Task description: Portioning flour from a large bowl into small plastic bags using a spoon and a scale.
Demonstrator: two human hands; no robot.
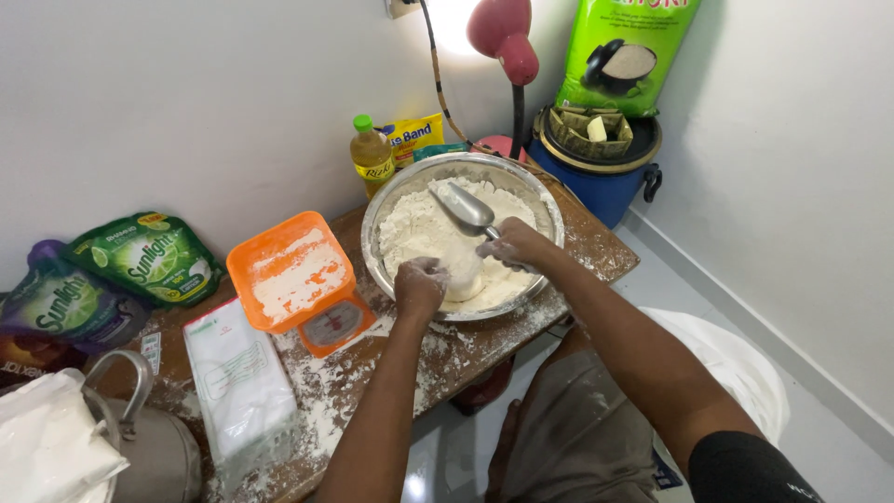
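Wooden surface (484,349): dusted with spilled flour, nearest the viewer
White packet (240,387): flat on the surface, left of the arms
Orange scale (298,279): tray holding flour, just beside the steel bowl
Left hand (421,287): floury fingers curled into a fist, pressing on the dough lump (463,272) inside the bowl
Right hand (514,244): fingers closed on the handle of the metal scoop (466,210)
Steel bowl (391,200): holds loose flour (414,228); scoop blade lies over it
Oil bottle (371,154): upright behind the bowl, against the wall
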